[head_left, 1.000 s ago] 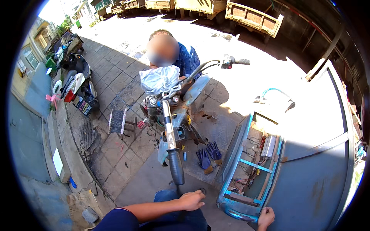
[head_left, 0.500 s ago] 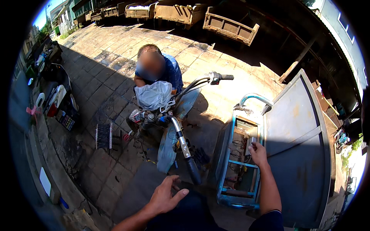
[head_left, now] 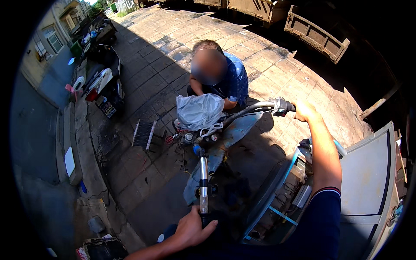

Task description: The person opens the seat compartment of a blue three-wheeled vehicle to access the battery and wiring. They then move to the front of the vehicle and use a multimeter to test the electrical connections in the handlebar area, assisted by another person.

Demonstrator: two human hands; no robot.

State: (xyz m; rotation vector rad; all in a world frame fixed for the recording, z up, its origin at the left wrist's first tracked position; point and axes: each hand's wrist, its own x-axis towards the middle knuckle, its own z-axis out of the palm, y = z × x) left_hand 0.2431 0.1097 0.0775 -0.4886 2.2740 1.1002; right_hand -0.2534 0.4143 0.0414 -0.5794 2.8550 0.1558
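A vehicle's handlebar spreads in front of me, with a shiny metal tube [head_left: 203, 173] on its near side. My left hand [head_left: 193, 227] is closed around the black grip at the near end of that tube. At the far right end, beside a black switch housing [head_left: 281, 106], my right hand [head_left: 306, 112] wraps round the other grip and mostly covers it. A whitish plastic bag [head_left: 199, 112] lies over the front of the handlebar. Below the bar shows a worn pale blue fender panel [head_left: 238, 130].
A person in a blue shirt [head_left: 236, 76] crouches just beyond the bag. At right is an open blue-framed compartment [head_left: 281, 214] with wires, beside a grey metal panel [head_left: 364, 171]. A small slatted stool [head_left: 144, 134] and a parked scooter [head_left: 113, 73] stand to the left.
My right hand has left the compartment and taken the far right grip. My left hand, apart from the bar before, now holds the near grip. The view has shifted.
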